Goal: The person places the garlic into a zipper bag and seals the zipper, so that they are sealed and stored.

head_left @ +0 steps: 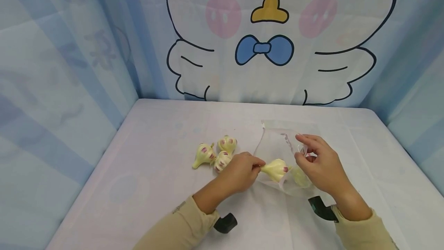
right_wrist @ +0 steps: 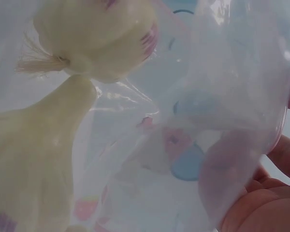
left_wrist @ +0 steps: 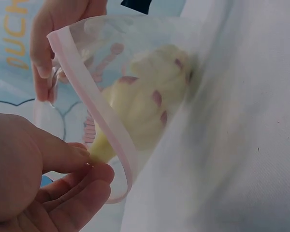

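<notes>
I can see the left hand [head_left: 242, 171], near the middle of the frame, with its grip narrow, pinching the thin stem of a garlic bulb [head_left: 276, 169]. The fat, round part of that bulb sits inside a clear bag [head_left: 275, 142], right of the middle. The left wrist view shows me a pink strip [left_wrist: 92, 99] along the bag's mouth. The right hand [head_left: 322, 164] is on the right of the frame, and its grip is narrow too, holding the bag's edge. I spot another bulb [head_left: 301, 177] in the bag, just under the right hand. Three more bulbs [head_left: 222, 160] sit close together left of the bag on the white desk [head_left: 149, 192]. A big duck picture [head_left: 262, 80] fills the top middle.
</notes>
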`<state>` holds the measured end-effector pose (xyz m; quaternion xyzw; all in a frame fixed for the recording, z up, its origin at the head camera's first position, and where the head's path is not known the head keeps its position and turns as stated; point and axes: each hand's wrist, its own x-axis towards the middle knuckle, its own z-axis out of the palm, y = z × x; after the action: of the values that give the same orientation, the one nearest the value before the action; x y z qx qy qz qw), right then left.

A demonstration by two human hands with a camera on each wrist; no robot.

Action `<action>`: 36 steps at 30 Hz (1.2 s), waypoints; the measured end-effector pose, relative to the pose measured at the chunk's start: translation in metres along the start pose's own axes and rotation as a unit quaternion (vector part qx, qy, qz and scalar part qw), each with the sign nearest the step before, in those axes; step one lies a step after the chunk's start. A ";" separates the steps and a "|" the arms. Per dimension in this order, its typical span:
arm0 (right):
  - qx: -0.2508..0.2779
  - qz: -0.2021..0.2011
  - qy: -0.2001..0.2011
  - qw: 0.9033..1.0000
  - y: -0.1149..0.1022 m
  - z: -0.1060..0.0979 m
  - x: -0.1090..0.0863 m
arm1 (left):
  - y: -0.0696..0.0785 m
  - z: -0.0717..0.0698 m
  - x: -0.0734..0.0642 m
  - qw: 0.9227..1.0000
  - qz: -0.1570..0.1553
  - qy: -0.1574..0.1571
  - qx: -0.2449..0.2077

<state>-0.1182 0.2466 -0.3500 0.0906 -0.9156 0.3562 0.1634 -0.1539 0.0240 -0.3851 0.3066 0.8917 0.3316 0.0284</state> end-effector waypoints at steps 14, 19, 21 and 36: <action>0.001 0.004 -0.003 1.000 -0.001 0.000 0.000 | 0.007 -0.003 -0.007 0.996 -0.037 -0.010 -0.086; 0.004 0.002 -0.004 1.000 -0.002 0.001 0.000 | 0.007 -0.002 -0.004 0.990 -0.049 -0.029 -0.127; 0.004 0.002 -0.003 1.000 -0.002 0.002 0.000 | 0.008 -0.001 -0.001 0.988 -0.055 -0.035 -0.137; 0.011 0.010 -0.013 1.000 -0.004 0.005 0.002 | 0.008 0.007 0.013 0.976 -0.081 -0.091 -0.182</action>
<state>-0.1198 0.2399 -0.3507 0.0881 -0.9144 0.3665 0.1475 -0.1581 0.0401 -0.3834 0.2520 0.8318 0.4558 0.1918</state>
